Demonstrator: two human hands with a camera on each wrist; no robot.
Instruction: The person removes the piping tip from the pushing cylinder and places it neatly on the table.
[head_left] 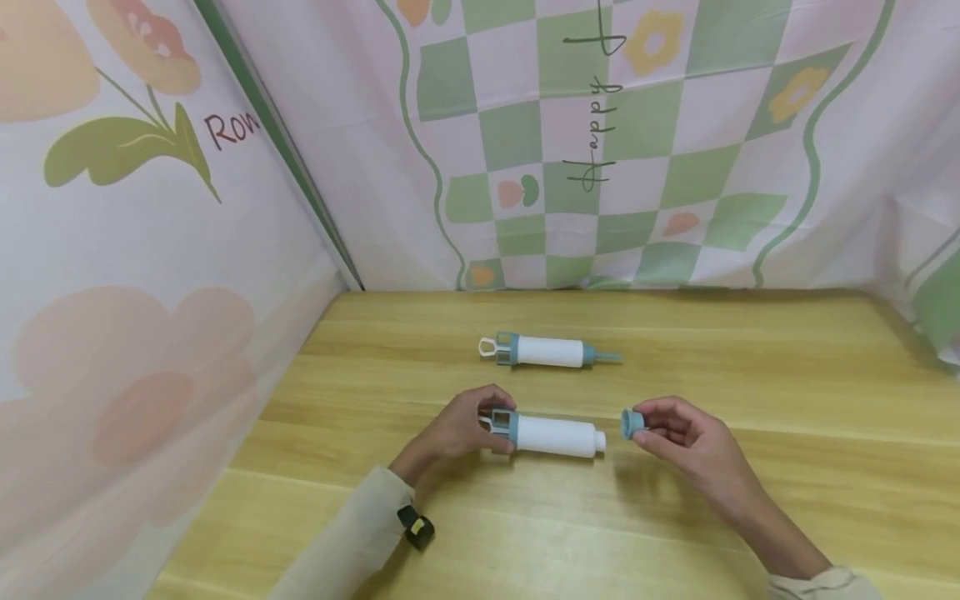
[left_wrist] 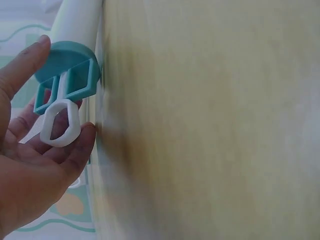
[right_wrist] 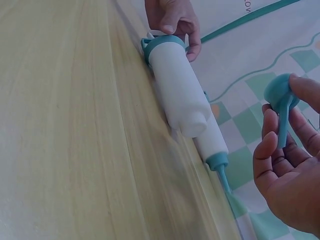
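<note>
My left hand (head_left: pixel 461 427) grips the teal collar end of a large white plastic syringe (head_left: pixel 558 436), which lies low along the table. The thumb is on the collar (left_wrist: pixel 67 57), and the white plunger ring (left_wrist: pixel 61 122) sticks out between thumb and fingers. At the other end, the syringe's narrow white neck (head_left: pixel 600 442) is bare. Just right of that neck and apart from it, my right hand (head_left: pixel 690 437) pinches a teal nozzle cap (head_left: pixel 632 423). Its open round side faces the neck, and its thin spout (right_wrist: pixel 283 122) points back among the fingers.
A second syringe (head_left: pixel 550 351), with its teal nozzle (head_left: pixel 600 355) fitted, lies behind the first on the wood-grain table (head_left: pixel 720 517). Printed curtains (head_left: pixel 390 208) hang at the table's back edge and left side. A black band (head_left: pixel 416 527) is on the left sleeve.
</note>
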